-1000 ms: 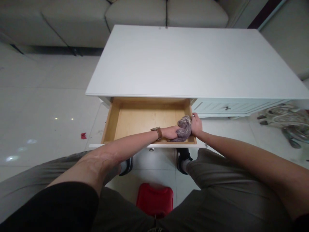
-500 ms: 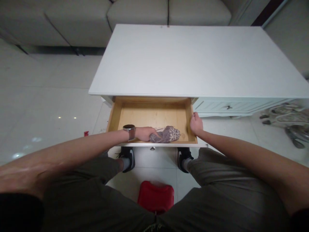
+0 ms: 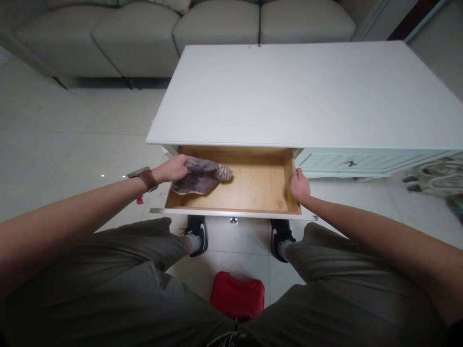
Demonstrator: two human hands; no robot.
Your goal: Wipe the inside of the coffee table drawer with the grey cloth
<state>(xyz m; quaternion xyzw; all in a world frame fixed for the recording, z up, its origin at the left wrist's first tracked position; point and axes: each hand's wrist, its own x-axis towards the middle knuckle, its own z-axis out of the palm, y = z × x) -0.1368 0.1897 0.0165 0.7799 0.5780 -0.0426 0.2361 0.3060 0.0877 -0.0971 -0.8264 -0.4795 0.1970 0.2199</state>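
A grey-purple knitted cloth with a whitish patterned end hangs from my left hand, whose fingers are closed on its upper left corner. Both are over the left part of the pulled-out wooden drawer; whether the cloth touches the drawer bottom, I cannot tell. My right hand is closed around the top edge of the drawer's right side wall. A small round knob sits on the drawer's white front.
The drawer belongs to a low white table, with a second, closed drawer on the right. Behind stands a grey sofa. A red plastic object lies on the floor between my legs. Various items lie at far right.
My left hand has carried the cloth from the front of the drawer to its left side, where it now hangs more spread out. My right hand keeps its hold on the drawer wall.
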